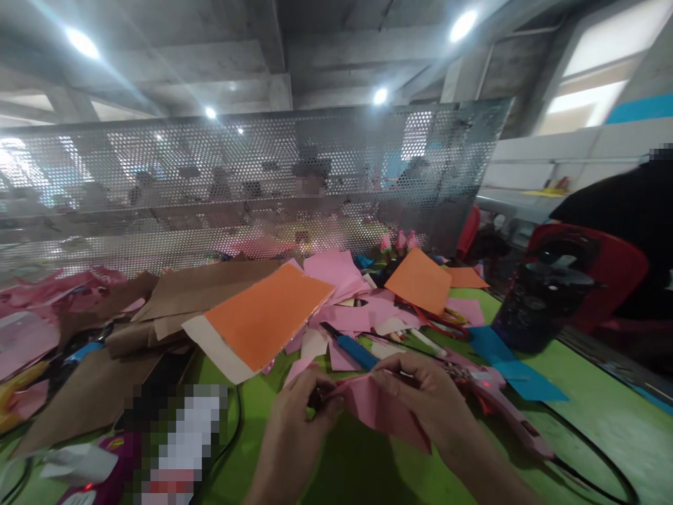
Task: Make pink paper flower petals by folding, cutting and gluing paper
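Note:
Between my two hands is a folded piece of pink paper (pixel 386 414), held above the green tabletop. My left hand (pixel 302 414) pinches its left end with thumb and forefinger. Its top edge is gripped by my right hand (pixel 420 389), thumb in front, while a loose corner hangs down below the palm. Just behind the hands lies a blue-handled tool (pixel 352 351), its dark tip pointing away to the left. A pink hot glue gun (pixel 510 410) with a small red light rests to the right of my right hand, its cable curving to the front.
Orange sheets (pixel 268 315), pink scraps (pixel 336 273) and brown paper (pixel 200 291) pile up behind. Red-handled scissors (pixel 436 322), blue paper (pixel 510 361) and a dark tumbler (pixel 541 301) stand or lie right. A perforated metal screen (pixel 252 189) closes the back; a person in black sits right.

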Motion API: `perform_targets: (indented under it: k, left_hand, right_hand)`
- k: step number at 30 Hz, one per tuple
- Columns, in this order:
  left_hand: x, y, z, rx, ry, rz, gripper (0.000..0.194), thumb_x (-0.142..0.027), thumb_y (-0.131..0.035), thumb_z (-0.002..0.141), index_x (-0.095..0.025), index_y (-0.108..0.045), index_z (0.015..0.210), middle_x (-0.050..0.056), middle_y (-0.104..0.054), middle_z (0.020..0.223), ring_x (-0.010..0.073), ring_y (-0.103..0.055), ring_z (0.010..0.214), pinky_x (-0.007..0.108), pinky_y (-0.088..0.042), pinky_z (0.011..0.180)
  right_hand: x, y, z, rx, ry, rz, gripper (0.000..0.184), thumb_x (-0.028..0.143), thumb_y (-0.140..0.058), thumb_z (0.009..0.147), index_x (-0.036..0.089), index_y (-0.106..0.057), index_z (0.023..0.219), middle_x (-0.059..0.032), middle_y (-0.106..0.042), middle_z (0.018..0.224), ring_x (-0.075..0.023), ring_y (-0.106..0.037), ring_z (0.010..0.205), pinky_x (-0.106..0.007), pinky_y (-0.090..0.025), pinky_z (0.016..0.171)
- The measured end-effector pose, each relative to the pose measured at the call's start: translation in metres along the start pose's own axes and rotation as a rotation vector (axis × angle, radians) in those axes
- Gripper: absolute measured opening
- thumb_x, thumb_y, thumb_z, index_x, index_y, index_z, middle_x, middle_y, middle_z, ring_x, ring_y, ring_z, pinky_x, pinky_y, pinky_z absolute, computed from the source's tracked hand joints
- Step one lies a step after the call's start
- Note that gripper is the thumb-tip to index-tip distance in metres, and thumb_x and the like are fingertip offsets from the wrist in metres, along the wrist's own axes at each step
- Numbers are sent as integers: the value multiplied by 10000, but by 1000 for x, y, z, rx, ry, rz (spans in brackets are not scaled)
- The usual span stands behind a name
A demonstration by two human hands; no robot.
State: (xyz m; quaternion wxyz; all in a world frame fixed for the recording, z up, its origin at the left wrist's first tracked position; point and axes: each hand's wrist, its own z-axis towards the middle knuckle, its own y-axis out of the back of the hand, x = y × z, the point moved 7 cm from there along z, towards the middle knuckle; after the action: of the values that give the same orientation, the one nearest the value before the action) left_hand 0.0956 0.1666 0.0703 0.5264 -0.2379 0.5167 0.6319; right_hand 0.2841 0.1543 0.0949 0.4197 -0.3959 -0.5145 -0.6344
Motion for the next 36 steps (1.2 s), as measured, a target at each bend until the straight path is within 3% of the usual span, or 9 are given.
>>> perform_targets:
  k: [10,13,17,25,36]
  left_hand:
    - [-1,2,-1,-35,-52,2,85,-250,-584,874,-220,-654,837,28,-707,903,175,-625,773,251,-452,674]
    - [-4,1,1,-9,-62,13,54,-244,-662,814,-219,-653,861,16,-695,880,157,-590,703,244,-445,642]
    - [-2,0,2,-6,-28,-9,163,-148,-701,731,-212,-649,871,-2,-676,827,160,-579,705,239,-440,638]
    - [-1,1,0,-7,16,-34,22,-199,-632,804,-202,-654,811,3,-676,787,169,-599,721,247,-434,645]
    - [2,4,2,-71,-16,-173,112,-278,-638,806,-178,-662,761,25,-693,725,161,-621,653,246,-493,609]
  right_hand:
    - [-1,0,2,-13,-2,5,191,385,-667,785,196,-701,789,-33,-686,774,-222,-598,784,-311,-439,710]
    - [-2,1,1,-2,0,7,202,394,-666,788,194,-698,790,-33,-683,771,-216,-592,773,-309,-437,704]
    - [0,0,0,-6,1,20,198,386,-664,787,191,-697,794,-35,-682,770,-216,-589,774,-309,-435,704]
    - [3,-2,0,-4,13,15,183,375,-657,791,197,-698,782,-33,-686,766,-221,-601,777,-313,-444,705]
    - [2,0,1,4,44,-33,181,379,-647,813,206,-699,797,-34,-696,790,-236,-618,799,-334,-443,734]
